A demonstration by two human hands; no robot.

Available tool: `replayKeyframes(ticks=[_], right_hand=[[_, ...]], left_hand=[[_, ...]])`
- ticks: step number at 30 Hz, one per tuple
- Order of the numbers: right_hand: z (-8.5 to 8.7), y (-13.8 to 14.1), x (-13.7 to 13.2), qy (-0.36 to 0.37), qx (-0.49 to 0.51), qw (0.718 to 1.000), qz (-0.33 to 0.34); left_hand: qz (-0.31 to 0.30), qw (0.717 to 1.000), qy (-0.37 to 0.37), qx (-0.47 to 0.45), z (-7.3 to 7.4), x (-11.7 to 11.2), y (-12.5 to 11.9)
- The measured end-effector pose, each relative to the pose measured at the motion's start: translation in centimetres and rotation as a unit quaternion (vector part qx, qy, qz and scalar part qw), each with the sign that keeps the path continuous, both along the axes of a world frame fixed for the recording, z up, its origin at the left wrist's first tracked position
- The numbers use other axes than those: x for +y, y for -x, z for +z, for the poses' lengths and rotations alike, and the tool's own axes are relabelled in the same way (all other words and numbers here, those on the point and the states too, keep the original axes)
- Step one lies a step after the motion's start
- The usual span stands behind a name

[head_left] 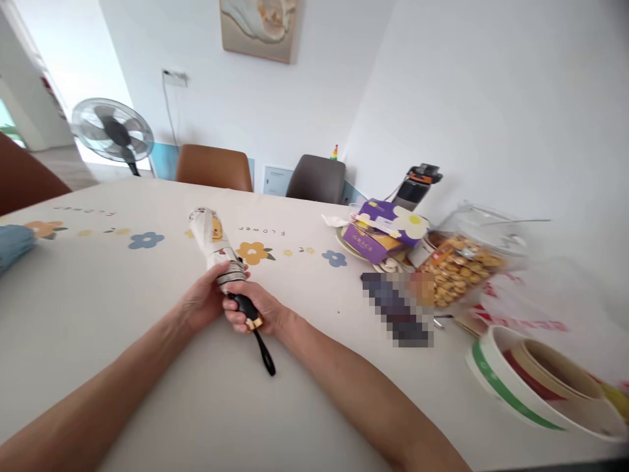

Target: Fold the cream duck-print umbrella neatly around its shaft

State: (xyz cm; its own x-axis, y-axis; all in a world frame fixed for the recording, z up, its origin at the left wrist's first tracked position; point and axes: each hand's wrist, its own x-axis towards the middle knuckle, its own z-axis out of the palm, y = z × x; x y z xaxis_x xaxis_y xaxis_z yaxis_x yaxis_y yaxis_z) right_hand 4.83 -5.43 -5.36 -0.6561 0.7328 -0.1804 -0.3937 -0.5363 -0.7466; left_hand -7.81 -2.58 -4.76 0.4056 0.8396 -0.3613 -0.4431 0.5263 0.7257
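A folded umbrella with white printed fabric and a yellow cartoon figure is held over the table, its top pointing away from me. My left hand wraps round the lower part of the fabric. Just below it, my right hand is closed on the black handle, which ends in a gold-coloured band. A black wrist strap hangs from the handle end. Both hands sit close together, and parts of the fingers are hidden behind the umbrella.
A flower-printed white cloth covers the table. On the right are a purple tissue box, a jar of nuts, a plastic bag and a bowl with tape rolls. Blue fabric lies at left; chairs and a fan stand beyond.
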Motion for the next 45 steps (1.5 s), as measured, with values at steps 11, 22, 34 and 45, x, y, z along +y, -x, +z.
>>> replayKeyframes(ticks=[11, 22, 34, 45], right_hand=[[-0.7, 1.9, -1.1, -0.161, -0.217, 0.926, -0.262], [-0.2, 2.9, -2.1, -0.247, -0.452, 0.784, -0.347], [0.3, 2.7, -2.1, -0.080, -0.125, 0.976, -0.161], [0.3, 1.6, -1.6, 0.008, -0.052, 0.996, -0.067]], left_hand=[[-0.088, 0.986, -0.137, -0.033, 0.3, 0.0, 0.3], [-0.007, 0.985, -0.161, -0.065, 1.6, 0.2, 0.6], [0.003, 0.998, -0.033, -0.053, 0.5, 1.3, 1.9], [-0.048, 0.990, -0.123, -0.044, 0.7, 0.9, 1.7]])
